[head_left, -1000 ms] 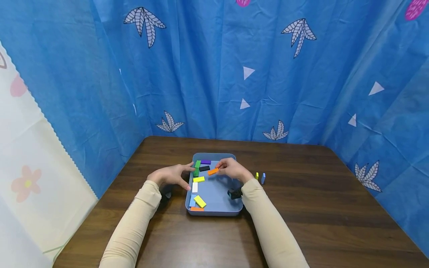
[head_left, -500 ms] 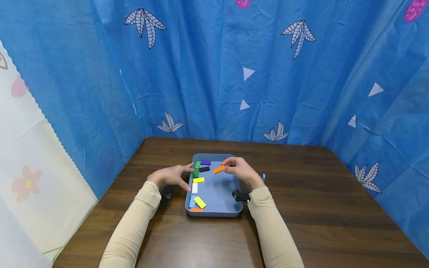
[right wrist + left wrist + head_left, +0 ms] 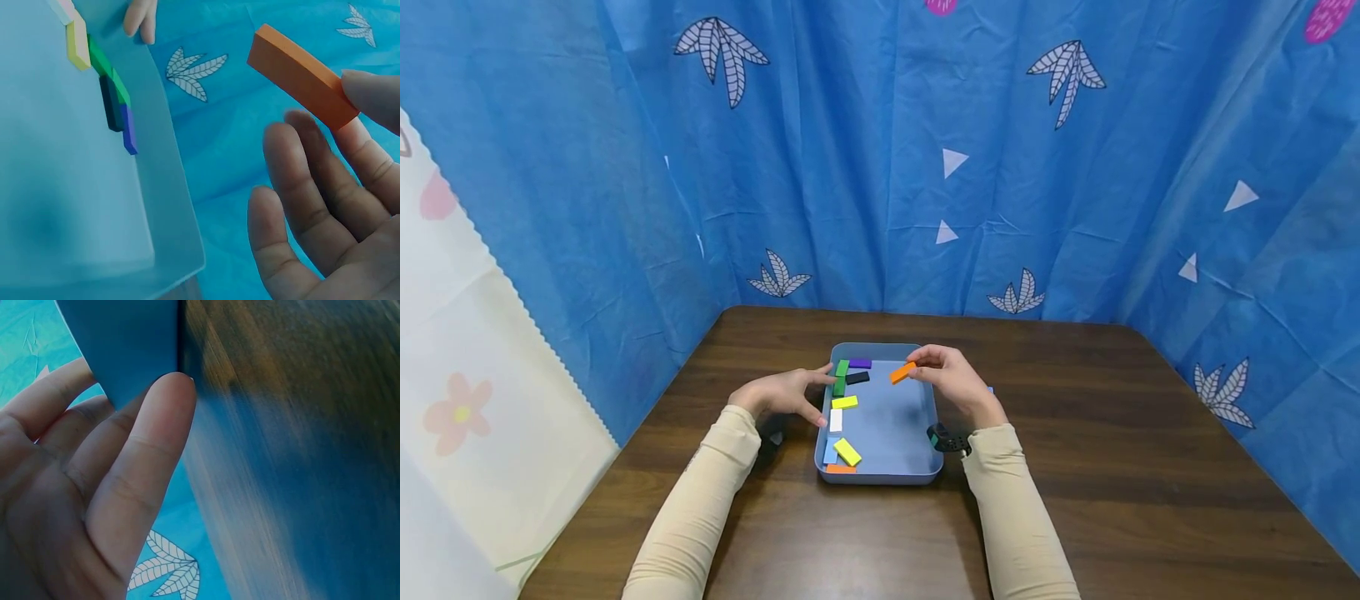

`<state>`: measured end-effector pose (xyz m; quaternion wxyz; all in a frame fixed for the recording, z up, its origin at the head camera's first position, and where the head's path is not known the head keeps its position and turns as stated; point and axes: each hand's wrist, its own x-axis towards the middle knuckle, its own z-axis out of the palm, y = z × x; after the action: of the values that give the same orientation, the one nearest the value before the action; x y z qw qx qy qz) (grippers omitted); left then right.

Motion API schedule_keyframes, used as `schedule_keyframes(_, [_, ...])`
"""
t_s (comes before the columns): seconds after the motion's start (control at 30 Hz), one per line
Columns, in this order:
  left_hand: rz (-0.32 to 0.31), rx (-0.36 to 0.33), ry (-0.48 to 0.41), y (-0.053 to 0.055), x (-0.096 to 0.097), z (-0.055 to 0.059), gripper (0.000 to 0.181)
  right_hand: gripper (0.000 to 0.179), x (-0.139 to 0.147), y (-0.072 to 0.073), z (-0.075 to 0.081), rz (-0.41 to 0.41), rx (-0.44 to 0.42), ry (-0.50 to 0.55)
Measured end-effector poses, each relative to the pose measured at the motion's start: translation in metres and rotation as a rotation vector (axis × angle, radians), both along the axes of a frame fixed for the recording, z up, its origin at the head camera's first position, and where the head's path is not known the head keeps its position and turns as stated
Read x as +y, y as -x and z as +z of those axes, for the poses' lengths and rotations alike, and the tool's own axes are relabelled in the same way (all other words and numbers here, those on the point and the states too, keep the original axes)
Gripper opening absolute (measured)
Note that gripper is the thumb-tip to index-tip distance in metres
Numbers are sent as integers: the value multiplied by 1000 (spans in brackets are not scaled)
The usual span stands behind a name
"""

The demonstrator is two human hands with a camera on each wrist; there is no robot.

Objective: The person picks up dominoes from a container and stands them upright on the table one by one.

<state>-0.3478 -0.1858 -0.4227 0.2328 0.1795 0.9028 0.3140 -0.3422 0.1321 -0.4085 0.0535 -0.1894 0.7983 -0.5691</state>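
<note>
Above the far right part of the blue tray point(image 3: 891, 433), the right hand point(image 3: 953, 382) pinches an orange block point(image 3: 902, 373) with thumb and finger. At the tray's left edge, where a white block point(image 3: 836, 420) lies inside, the left hand point(image 3: 781, 394) keeps its fingers extended.

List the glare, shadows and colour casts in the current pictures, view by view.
Head: pale glare on the near part of the table; left wrist: whitish sheen across it, blue tint; right wrist: bluish cast, a soft shadow on the floor of the tray, the orange block fairly crisp.
</note>
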Motion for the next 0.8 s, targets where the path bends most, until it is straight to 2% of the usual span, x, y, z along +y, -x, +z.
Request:
schedule_keyframes(0.33, [-3,1,-2,1,-1,0,91,25,10,-8,11,-43,30,35])
schedule_keyframes(0.6, [-9,18,4,-1,-2,0,91,31,24,-17,17,-63,53,84])
schedule_keyframes(0.8, [-1,5,-14,-1,0,-1,90,31,40,-22,21,-131,88,93])
